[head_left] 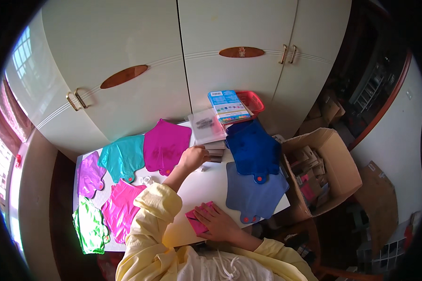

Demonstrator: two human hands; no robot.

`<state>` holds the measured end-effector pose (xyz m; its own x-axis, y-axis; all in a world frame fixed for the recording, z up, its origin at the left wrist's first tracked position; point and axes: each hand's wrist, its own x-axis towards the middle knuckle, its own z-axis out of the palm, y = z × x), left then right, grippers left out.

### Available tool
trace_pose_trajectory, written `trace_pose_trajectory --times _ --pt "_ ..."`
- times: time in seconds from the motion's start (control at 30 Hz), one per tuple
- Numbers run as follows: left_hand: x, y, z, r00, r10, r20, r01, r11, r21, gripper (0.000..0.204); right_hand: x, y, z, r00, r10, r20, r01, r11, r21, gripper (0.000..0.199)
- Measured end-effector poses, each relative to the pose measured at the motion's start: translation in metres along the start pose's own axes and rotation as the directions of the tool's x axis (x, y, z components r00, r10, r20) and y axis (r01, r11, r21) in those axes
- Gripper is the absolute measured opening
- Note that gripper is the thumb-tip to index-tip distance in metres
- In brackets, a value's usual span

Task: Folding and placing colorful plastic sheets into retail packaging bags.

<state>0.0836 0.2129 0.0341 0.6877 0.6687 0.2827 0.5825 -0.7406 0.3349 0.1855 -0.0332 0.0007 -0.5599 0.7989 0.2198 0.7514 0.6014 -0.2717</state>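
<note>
My left hand (193,158) reaches over the middle of the table, fingers curled together at the left edge of a small stack of flat grey-brown pieces (214,152). What its fingertips pinch, if anything, is hidden. Close to the table's front edge, my right hand (215,222) lies flat with fingers stretched over a folded shiny pink packet (195,226), pressing it to the tabletop. Just below my left hand is a small white object (200,169), too small to name. A white coiled cord or tie (146,180) lies by my left forearm.
Shiny flat star-like pouches surround my hands: purple (91,174), teal (122,158), magenta (166,146), pink (119,206), green (90,225), dark blue (253,149) and grey-blue (258,194). Behind are a clear plastic bag (205,126), blue printed packs (229,107) and a red basket (252,100). An open carton (340,164) stands right.
</note>
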Motion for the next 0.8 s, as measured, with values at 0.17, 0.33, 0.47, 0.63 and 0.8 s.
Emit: trace_pose_trajectory --times 0.17,0.33,0.47,0.63,0.8 --pt "-0.006 0.016 -0.035 0.986 0.087 -0.142 -0.081 0.996 0.047 0.008 0.002 -0.004 -0.01 0.997 0.015 0.079 -0.015 1.0 0.004 0.087" --pt "-0.057 0.054 -0.085 0.928 0.306 -0.213 -0.286 0.951 0.12 0.004 -0.003 -0.006 -0.009 0.994 -0.028 0.101 0.031 0.999 -0.032 0.084" --pt "-0.135 0.082 -0.098 0.956 0.278 -0.096 -0.256 0.947 0.194 0.006 -0.031 -0.015 0.009 0.992 -0.114 0.057 0.123 0.971 -0.205 0.06" --pt "-0.217 0.084 -0.07 0.984 0.176 0.011 -0.175 0.97 0.167 0.016 -0.035 -0.023 -0.038 0.977 -0.148 -0.153 0.168 0.978 0.127 0.024" --pt "-0.266 0.09 -0.043 0.99 -0.087 -0.114 0.102 0.986 0.135 0.023 0.026 0.036 -0.051 0.876 0.4 0.268 -0.459 0.523 0.719 0.026"
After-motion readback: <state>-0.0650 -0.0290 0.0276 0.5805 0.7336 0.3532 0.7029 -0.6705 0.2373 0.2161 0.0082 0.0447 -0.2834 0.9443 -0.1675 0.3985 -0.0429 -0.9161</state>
